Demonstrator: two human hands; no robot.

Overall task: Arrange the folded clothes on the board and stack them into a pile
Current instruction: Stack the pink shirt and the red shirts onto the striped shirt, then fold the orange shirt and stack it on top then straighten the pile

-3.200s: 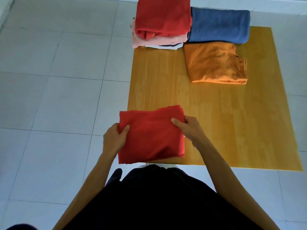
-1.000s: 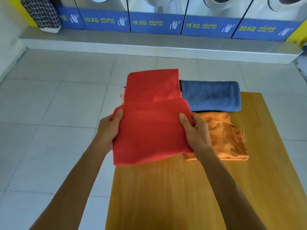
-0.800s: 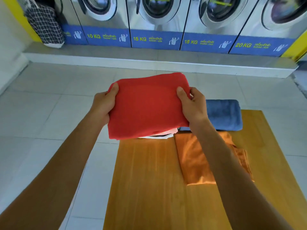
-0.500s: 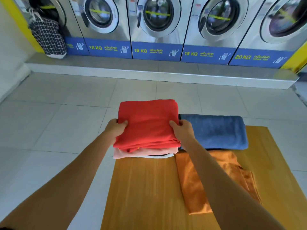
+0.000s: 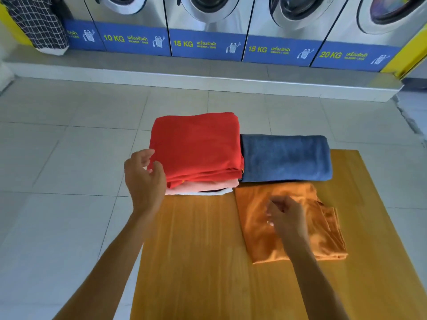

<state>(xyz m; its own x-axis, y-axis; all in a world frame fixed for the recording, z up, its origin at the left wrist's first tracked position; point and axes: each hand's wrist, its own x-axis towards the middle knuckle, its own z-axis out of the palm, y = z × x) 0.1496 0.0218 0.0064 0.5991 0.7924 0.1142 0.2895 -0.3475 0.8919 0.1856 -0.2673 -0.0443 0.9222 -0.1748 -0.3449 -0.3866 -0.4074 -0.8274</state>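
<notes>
A pile of folded clothes sits at the far left corner of the wooden board (image 5: 208, 262), with a red folded garment (image 5: 196, 144) on top and pink and white pieces (image 5: 203, 187) beneath. A folded blue garment (image 5: 286, 158) lies to its right, and a folded orange garment (image 5: 258, 215) lies in front of the blue one. My left hand (image 5: 144, 179) hovers at the pile's left edge, fingers loosely curled, holding nothing. My right hand (image 5: 286, 218) is over the orange garment, blurred, fingers bent down toward the cloth; I cannot tell whether it pinches it.
The board lies on a grey tiled floor (image 5: 57, 181). A row of washing machines (image 5: 208, 24) on a raised step runs along the back. A black checked bag (image 5: 37, 21) hangs at the far left.
Both hands set the red garment on top of the pile and let go. My left hand drew back to the pile's edge. My right hand moved over to the orange garment.
</notes>
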